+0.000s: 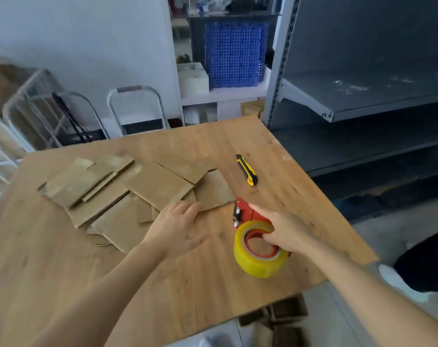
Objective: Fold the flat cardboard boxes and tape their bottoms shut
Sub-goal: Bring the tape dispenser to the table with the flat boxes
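Beyond the far left edge of the worktop (162, 284), at about ten o'clock in the head view, bent metal tube frames (135, 106) lean against a pale wall.

On the worktop's left half, from nine o'clock to the centre, lie the flat cardboard boxes (157, 186). They form a loose, overlapping heap of brown sheets. Some flaps are slit, and several pieces are stacked askew.

The left hand (178, 229) reaches in from seven o'clock. It is palm down, and its fingers (188, 209) are straight and a little spread. Their tips touch the near edge of the heap, and they grip nothing.

At twelve o'clock, behind the worktop, a blue perforated crate (234, 56) stands on a white ledge.

At about one o'clock from the left hand, a yellow and black utility knife (246, 170) lies alone on bare wood, just beside the heap's right edge.

At three o'clock from the left hand sits a red tape dispenser (245, 211) that carries a fat yellowish tape roll (258, 264). It rests on the worktop, near the cardboard. The right hand (290, 231) comes in from five o'clock and holds it. The forefinger lies stretched along the red frame, and the other fingers are curled into the roll's core.

At six o'clock, under the near edge, more brown cartons (280, 316) sit on the floor.

Grey metal shelving (363, 101) fills the right side, from one to three o'clock.
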Demonstrator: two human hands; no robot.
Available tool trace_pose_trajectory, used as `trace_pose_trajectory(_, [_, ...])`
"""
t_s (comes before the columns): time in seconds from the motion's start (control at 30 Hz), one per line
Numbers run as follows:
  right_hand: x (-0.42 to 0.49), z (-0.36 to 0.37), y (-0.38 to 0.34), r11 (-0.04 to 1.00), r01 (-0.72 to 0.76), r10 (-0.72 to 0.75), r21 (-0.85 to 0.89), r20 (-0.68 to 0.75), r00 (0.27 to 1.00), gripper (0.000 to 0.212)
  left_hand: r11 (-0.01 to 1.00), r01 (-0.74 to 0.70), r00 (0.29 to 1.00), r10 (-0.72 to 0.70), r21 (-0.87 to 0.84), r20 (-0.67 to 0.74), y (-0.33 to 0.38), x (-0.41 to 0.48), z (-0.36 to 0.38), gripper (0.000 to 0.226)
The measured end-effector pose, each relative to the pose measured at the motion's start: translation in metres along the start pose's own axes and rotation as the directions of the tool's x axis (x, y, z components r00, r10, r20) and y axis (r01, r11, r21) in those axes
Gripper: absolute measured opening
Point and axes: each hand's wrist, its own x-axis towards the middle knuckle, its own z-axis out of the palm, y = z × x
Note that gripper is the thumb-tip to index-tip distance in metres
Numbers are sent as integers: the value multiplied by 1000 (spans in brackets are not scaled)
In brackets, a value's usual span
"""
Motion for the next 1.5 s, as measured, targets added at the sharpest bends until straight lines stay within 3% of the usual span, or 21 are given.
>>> trace_pose_trajectory(0.6, [76,-1,67,994,-103,103,-21,8,995,85,999,32,998,-30,-30,54,-4,77,17,96])
trace_pose_trajectory(1.03, [112,0,104,998,7,-3,-57,79,997,89,990,133,987,-137,49,83,-4,97,13,98])
trace_pose_trajectory(1.27, [117,-1,106,998,30,-26,-46,86,996,85,987,150,986,-153,50,71,-6,105,19,83])
trace_pose_trajectory(1.5, [109,2,104,999,20,-17,-43,68,998,90,983,179,980,-182,36,81,-2,100,20,96])
